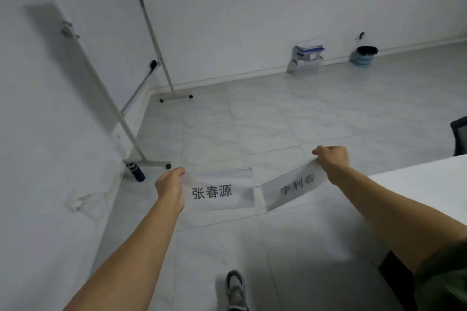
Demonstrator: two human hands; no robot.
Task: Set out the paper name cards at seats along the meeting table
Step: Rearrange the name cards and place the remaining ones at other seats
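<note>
1. I have a single wide-angle view from the person's head, tilted forward and down at the pale grey tiled floor [278,113].
2. Nearest the lens, the left hand [169,188] and right hand [332,159] sit mid-frame, with the arms entering from the bottom edge.
3. The white metal-framed whiteboard [101,20] stands far left, and the white meeting table [424,182] cuts in near right.

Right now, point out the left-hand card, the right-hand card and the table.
left-hand card [217,190]: head view, printed middle.
right-hand card [295,186]: head view, printed middle.
table [429,184]: head view, bare top near corner.
</note>
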